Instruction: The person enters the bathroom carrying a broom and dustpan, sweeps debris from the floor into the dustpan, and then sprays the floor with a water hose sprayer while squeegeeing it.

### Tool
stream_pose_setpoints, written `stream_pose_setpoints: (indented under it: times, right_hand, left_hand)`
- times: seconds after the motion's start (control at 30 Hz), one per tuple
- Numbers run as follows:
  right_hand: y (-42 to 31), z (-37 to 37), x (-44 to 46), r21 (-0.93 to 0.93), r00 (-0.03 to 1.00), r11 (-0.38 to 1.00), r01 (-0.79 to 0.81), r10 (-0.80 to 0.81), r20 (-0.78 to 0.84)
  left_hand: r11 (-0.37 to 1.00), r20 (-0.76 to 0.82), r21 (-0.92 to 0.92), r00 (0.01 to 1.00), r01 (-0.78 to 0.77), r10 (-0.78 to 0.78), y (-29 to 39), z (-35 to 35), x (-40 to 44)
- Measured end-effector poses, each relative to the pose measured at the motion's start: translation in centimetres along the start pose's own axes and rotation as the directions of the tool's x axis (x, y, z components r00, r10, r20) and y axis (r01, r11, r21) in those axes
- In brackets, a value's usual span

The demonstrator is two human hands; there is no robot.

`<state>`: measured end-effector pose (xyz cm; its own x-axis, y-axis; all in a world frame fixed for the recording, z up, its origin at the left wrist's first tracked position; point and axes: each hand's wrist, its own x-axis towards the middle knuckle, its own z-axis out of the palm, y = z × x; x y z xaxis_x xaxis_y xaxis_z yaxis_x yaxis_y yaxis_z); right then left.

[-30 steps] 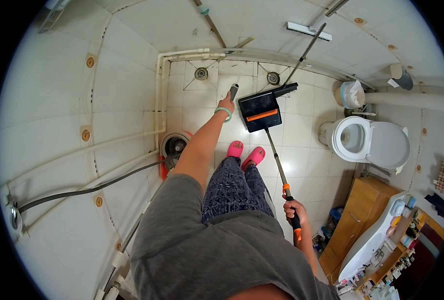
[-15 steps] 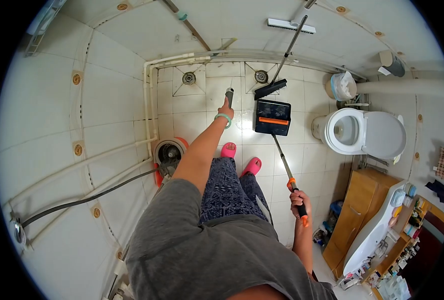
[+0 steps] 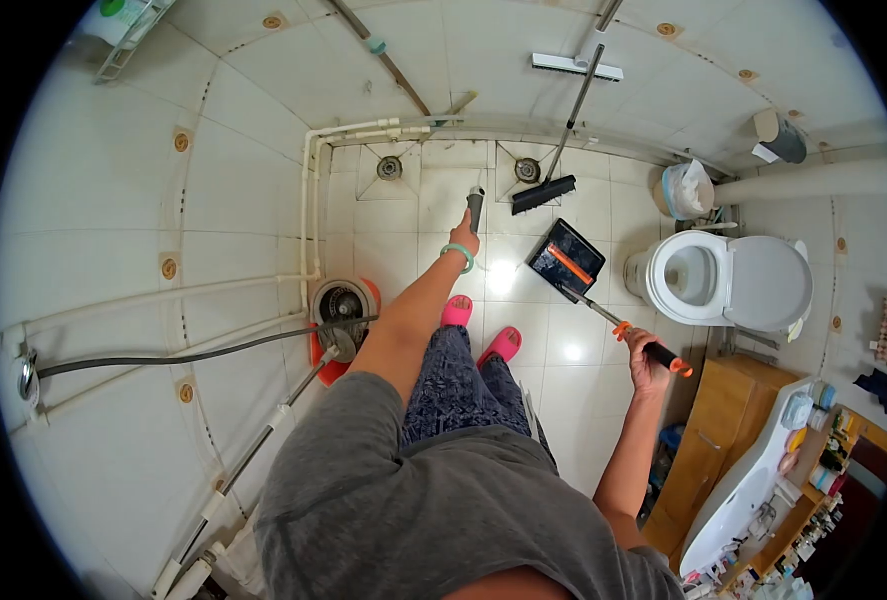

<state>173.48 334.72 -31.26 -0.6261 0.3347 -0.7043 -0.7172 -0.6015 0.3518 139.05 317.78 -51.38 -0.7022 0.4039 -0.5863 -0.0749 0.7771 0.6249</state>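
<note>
My left hand (image 3: 464, 235) is closed around a grey handheld spray nozzle (image 3: 476, 207), pointed toward the tiled floor by the far wall. A pale green bangle (image 3: 459, 257) circles that wrist. My right hand (image 3: 647, 362) grips the black and orange handle of a long-handled dustpan (image 3: 554, 262). The dustpan is black with an orange strip across it and sits at an angle over the floor between the toilet and my feet. Just beyond it, a black-headed broom (image 3: 544, 194) leans on the far wall, apart from the dustpan.
The white toilet (image 3: 689, 278) stands right with its lid up, beside a lined waste bin (image 3: 687, 190). At left is an orange bucket (image 3: 371, 292), with a dark hose (image 3: 194, 357) stretching toward it. Floor drains (image 3: 391, 168) lie along the far wall. A wooden cabinet (image 3: 729, 430) is near right.
My right hand has moved up and to the right with the handle, and the dustpan has turned and shifted slightly right. My left hand still holds the nozzle, a little further right in view.
</note>
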Motion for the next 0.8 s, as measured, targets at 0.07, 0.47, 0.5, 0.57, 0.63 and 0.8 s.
stream_pose_setpoints:
  times: [0.07,0.47,0.5,0.57,0.63,0.8]
  right_hand:
    - [-0.5,0.1,0.6,-0.012,0.999,1.000,-0.025,0.026,0.042]
    - [-3.4,2.1,5.3,0.043,0.989,0.999,0.005,-0.011,0.147]
    - [-3.9,2.3,5.8,0.056,0.986,0.998,0.019,-0.028,0.165]
    - [-3.6,2.9,5.8,0.123,0.998,0.992,-0.001,-0.007,0.062]
    - [-2.6,2.4,5.8,0.150,0.993,0.987,0.050,-0.065,0.097]
    - [2.3,-3.2,11.3,-0.701,0.992,0.703,-0.120,0.057,-0.113]
  left_hand:
    - [0.999,-0.008,-0.043,1.000,-0.020,0.020,0.3,0.2,-0.4]
    - [0.917,-0.037,-0.398,0.999,-0.028,0.014,0.7,2.2,-1.6]
    - [0.930,-0.089,-0.361,0.995,-0.071,0.041,0.3,2.6,-1.1]
    - [0.939,-0.107,-0.335,0.993,-0.077,0.043,1.0,1.8,-1.9]
    - [0.945,-0.121,-0.317,0.991,-0.086,0.050,1.5,1.3,-2.5]
    - [0.940,-0.147,-0.331,0.989,-0.079,0.031,1.7,1.7,-2.5]
